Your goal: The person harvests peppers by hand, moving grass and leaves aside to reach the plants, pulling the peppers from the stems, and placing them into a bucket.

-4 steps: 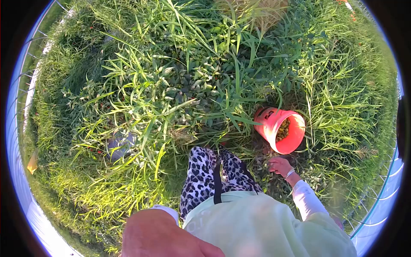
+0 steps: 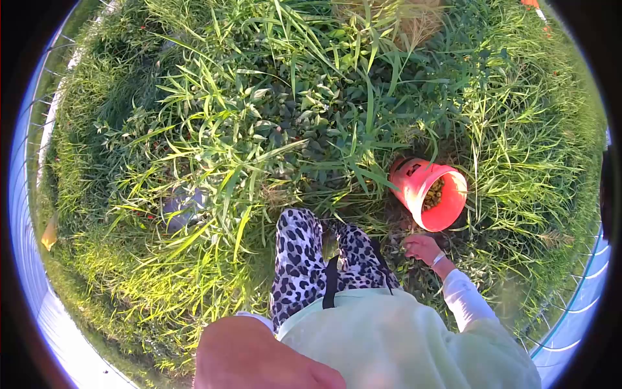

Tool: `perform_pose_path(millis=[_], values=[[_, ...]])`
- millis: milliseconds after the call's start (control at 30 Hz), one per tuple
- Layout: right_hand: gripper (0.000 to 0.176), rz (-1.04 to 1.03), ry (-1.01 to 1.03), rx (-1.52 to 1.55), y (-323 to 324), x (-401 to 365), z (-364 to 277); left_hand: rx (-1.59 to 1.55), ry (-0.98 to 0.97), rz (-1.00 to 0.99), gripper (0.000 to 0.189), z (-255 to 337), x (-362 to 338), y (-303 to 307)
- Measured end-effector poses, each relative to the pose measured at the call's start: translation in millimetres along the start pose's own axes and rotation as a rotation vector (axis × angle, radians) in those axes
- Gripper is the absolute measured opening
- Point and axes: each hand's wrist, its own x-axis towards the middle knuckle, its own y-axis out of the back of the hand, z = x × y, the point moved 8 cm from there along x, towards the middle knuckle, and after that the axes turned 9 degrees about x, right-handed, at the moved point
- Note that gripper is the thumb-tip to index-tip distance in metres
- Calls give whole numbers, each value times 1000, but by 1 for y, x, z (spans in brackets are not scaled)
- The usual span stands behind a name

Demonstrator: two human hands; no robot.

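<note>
My right hand [image 2: 422, 247], with a band at the wrist and a white sleeve, is low over the ground just below a red bucket [image 2: 446, 211]. Its fingers are curled closed; anything inside them is too small to see. The bucket leans with its mouth toward me, and small yellow-green rounded pieces [image 2: 433, 194] lie inside. Very close to the camera at the bottom, my left hand [image 2: 259, 356] appears large and blurred, its fingers not distinguishable. It is in front of my pale green shirt [image 2: 369, 337], apart from the plants.
Tall grass [image 2: 214, 149] and dark leafy plants [image 2: 304, 117] cover the ground ahead. A grey object [image 2: 183, 209] lies partly hidden in grass at left. Dry straw-coloured grass [image 2: 418, 26] stands at the top. My legs in spotted trousers [image 2: 299, 259] are left of the bucket.
The view has shifted slightly, so the bucket appears a little farther right. My right hand remains below it, and the left hand appears slightly lower and farther right.
</note>
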Motion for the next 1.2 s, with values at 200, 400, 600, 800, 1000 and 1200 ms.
perform_pose_path(millis=[200, 400, 600, 800, 1000, 1200], values=[[29, -180, 143, 71, -51, 31, -32, -105, 372, 124, 59, -84, -46, 94], [30, -402, 167, 269, -136, 41, -63, 700, 799, 882, 30, -190, -145, 295], [32, -501, 272, 352, -228, 74, -131, 1796, 746, 741, 38, -167, -208, 477], [27, -523, 626, 106, -296, 146, -235, 2144, 1343, 721, 75, -81, -356, 549], [20, -284, 927, -42, -330, 250, -273, 1768, 1656, 1067, 72, -80, -490, 512], [18, -209, 802, -664, -345, 337, -162, 1664, 1185, 1535, 55, -82, -529, 479]])
